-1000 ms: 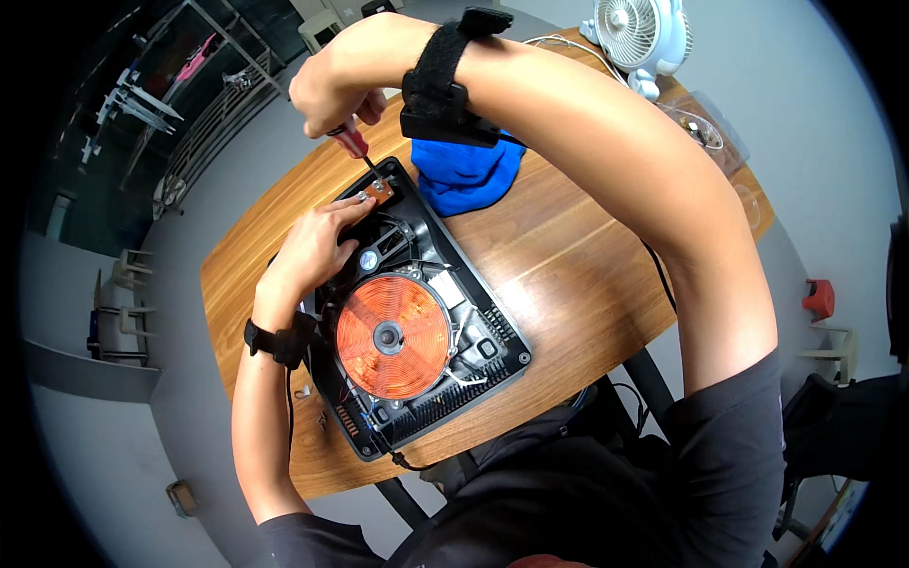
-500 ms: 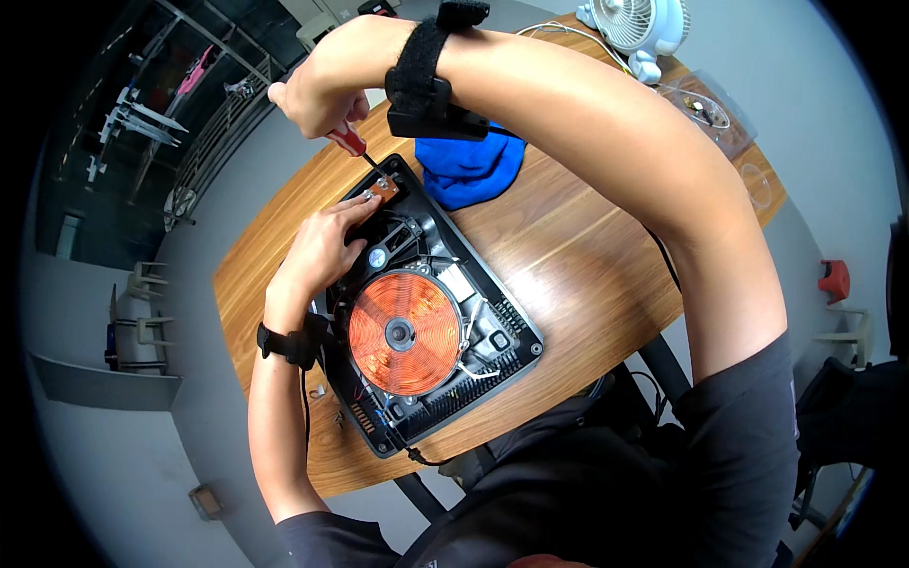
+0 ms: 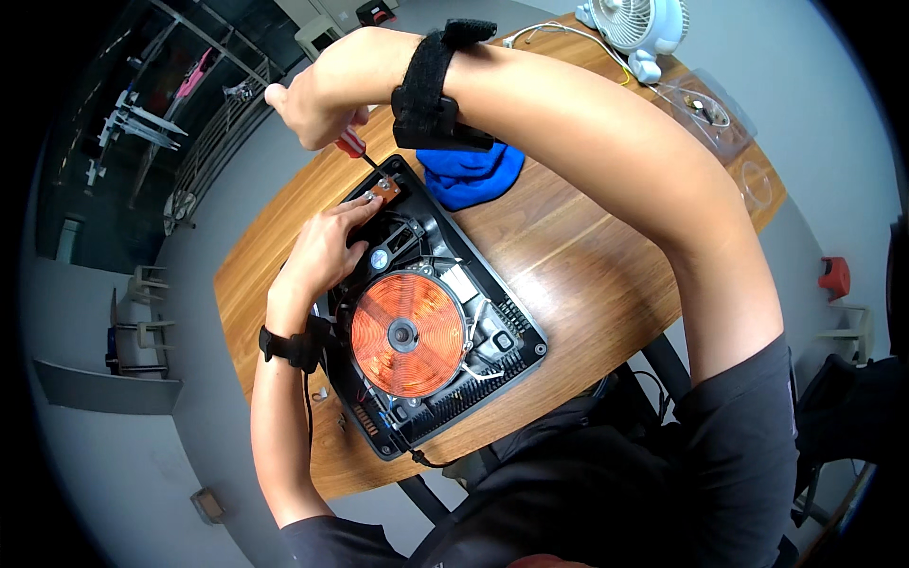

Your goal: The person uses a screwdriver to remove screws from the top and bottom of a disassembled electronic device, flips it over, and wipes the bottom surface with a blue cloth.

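An opened black appliance housing [image 3: 492, 327] with a round copper coil [image 3: 379, 312] lies on the wooden table [image 3: 597, 303]. At its far end is a small orange-brown board [image 3: 389, 189] with metal fittings. My right hand [image 3: 322, 109] is closed round a red-handled screwdriver [image 3: 349, 144], whose shaft points down at the board. My left hand [image 3: 329, 241] rests with extended fingertips on the board's left part, thumb apart over the housing. A crumpled blue cloth [image 3: 469, 180] lies right of the housing. Small loose bits lie by its lower left edge, too small to name.
A pale blue fan [image 3: 634, 24] stands at the table's back right, with cables and a clear plastic tray [image 3: 720, 114] near it. A red stool [image 3: 834, 277] and a black chair [image 3: 843, 407] are at the right. Metal racking and pale stools stand at the left.
My right hand moved up and left, then slightly down, still gripping the screwdriver at the board. The whole view has shifted slightly. My left hand stays on the board.
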The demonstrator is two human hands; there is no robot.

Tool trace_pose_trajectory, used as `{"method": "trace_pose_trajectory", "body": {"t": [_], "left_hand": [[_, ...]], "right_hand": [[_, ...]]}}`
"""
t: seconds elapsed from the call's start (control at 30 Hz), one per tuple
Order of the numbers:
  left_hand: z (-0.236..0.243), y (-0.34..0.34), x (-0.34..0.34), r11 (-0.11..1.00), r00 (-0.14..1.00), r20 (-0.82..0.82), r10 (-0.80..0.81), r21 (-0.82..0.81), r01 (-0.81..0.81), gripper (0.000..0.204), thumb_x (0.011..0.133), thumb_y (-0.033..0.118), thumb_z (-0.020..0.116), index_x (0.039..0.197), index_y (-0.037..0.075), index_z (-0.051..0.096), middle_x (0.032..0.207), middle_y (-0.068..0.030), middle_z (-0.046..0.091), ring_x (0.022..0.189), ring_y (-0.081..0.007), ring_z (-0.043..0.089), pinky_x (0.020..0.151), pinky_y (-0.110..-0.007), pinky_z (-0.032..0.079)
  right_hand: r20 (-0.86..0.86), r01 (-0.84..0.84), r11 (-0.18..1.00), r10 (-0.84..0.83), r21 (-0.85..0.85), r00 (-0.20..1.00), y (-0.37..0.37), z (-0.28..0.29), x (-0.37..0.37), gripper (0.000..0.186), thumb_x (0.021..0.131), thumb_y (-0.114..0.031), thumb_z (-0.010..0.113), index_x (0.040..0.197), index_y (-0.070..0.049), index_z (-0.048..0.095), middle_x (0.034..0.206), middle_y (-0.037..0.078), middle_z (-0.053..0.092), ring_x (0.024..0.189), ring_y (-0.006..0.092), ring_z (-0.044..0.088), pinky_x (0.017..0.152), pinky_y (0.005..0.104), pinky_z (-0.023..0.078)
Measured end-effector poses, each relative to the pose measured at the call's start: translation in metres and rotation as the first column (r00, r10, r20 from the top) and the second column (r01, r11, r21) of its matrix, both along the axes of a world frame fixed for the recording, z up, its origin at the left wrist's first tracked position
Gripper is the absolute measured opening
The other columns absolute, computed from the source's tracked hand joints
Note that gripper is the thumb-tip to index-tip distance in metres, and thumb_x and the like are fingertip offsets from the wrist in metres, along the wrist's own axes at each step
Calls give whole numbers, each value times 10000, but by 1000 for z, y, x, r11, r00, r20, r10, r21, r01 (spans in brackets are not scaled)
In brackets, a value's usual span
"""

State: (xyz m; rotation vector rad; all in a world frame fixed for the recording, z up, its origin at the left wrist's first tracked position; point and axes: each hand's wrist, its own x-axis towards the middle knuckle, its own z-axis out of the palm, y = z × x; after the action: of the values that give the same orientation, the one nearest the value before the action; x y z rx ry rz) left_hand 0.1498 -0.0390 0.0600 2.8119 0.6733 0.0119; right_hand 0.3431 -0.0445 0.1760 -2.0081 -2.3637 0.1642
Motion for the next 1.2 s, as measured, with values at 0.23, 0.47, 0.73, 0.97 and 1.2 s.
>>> {"method": "trace_pose_trajectory", "body": {"t": [0.23,0.47,0.73,0.97,1.2], "left_hand": [[1,-1,1,1000,1000,4,21,19,-21,631,782,-20,723,1399,97,657,1434,-171,633,1248,-404,628,1082,-449,507],[5,-2,5,998,998,-30,52,-17,-52,637,787,-25,713,1405,117,658,1443,-170,625,1259,-405,619,1088,-454,512],[6,-4,3,998,999,-12,52,-31,-52,635,777,-31,682,1401,85,655,1425,-186,636,1248,-405,630,1086,-448,511],[5,-4,3,1000,1000,-3,27,-2,-27,646,769,-52,682,1398,95,660,1433,-186,624,1265,-406,612,1106,-457,501],[2,-1,0,999,999,1,44,-32,-44,652,762,-52,678,1396,95,662,1431,-189,624,1266,-406,612,1104,-457,502]], "right_hand": [[-17,-77,982,82,174,997,-10,-4,10,337,978,-200,561,1187,-50,779,1150,159,777,1057,342,750,894,468,592],[-8,4,999,-4,52,1000,-14,7,0,419,952,-244,510,1268,-104,748,1247,169,739,1178,307,702,1003,430,540],[46,-67,995,64,76,997,-17,7,1,344,957,-188,551,1185,-85,787,1153,138,777,1087,312,738,949,437,570],[85,-36,996,29,77,996,-16,12,-4,347,903,-207,529,1027,-73,823,993,126,802,993,258,760,901,396,573],[24,-9,999,10,-41,1000,-16,13,5,360,952,-175,502,1132,-88,802,1100,115,795,1002,288,759,904,434,583]]}}
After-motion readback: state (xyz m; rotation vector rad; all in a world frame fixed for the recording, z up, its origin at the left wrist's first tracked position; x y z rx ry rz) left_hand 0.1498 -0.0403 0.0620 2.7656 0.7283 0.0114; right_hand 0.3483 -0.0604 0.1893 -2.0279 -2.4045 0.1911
